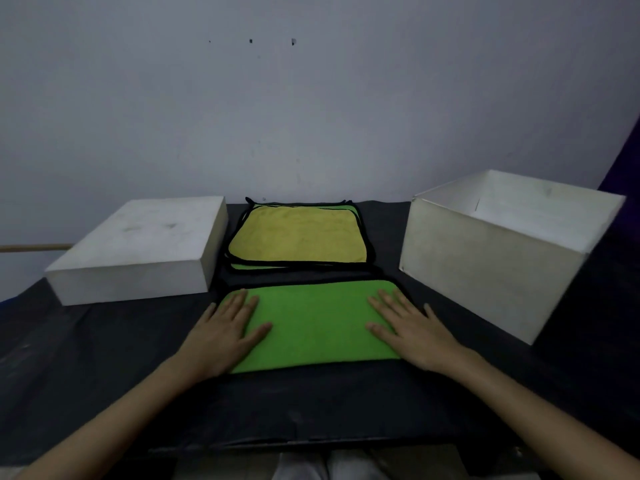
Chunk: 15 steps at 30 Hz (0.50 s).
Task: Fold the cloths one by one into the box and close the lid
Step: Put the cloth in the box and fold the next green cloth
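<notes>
Leftmost, a white lid (138,247) is lying flat on the dark, matte-covered table (86,358), a shallow rectangular slab with smudged, chalky faces. Just behind it a thin wooden rod (33,247) is poking in from the left edge. Beside the lid, the left hand (225,336) is pressing palm-down on the left end of a green cloth (311,327), fingers spread flat, its grip wide and holding nothing. That cloth is lying folded into a long rectangle with rounded far corners, fuzzy in texture, edged in black piping along its far side. Beyond it, near the wall, a stack of cloths (298,237) is sitting flat, a yellow one on top with black trim, green edges peeking out beneath. Further along, the right hand (412,329) is resting palm-down on the cloth's right end, fingers splayed, its grip likewise wide and empty. Rightmost, the box (491,268) is standing open on the table, a deep white cube with thin, flat, slightly scuffed walls, close beside the green cloth yet not touching it.
</notes>
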Each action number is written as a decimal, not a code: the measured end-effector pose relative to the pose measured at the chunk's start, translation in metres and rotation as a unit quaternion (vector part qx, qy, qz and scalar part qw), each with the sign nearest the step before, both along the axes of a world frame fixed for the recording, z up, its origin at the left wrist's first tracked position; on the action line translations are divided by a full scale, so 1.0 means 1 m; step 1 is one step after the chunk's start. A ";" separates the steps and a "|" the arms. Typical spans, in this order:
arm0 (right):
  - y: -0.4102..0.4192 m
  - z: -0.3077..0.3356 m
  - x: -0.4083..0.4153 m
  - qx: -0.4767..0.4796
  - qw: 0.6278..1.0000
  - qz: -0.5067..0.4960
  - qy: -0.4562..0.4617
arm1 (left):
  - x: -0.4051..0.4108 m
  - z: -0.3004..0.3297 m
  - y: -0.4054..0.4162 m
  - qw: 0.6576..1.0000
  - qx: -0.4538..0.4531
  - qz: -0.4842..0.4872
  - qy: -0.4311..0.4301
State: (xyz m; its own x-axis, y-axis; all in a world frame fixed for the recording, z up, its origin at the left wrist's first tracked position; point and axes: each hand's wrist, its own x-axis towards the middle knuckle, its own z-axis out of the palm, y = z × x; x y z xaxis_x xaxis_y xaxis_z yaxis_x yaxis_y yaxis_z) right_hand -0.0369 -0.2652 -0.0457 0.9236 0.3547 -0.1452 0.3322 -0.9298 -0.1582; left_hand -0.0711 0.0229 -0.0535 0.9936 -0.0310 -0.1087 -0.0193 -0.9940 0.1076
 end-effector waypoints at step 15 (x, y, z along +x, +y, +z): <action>0.007 0.019 -0.045 0.112 0.960 -0.251 -0.045 | 0.004 0.014 -0.074 0.972 -0.027 -0.231 -0.043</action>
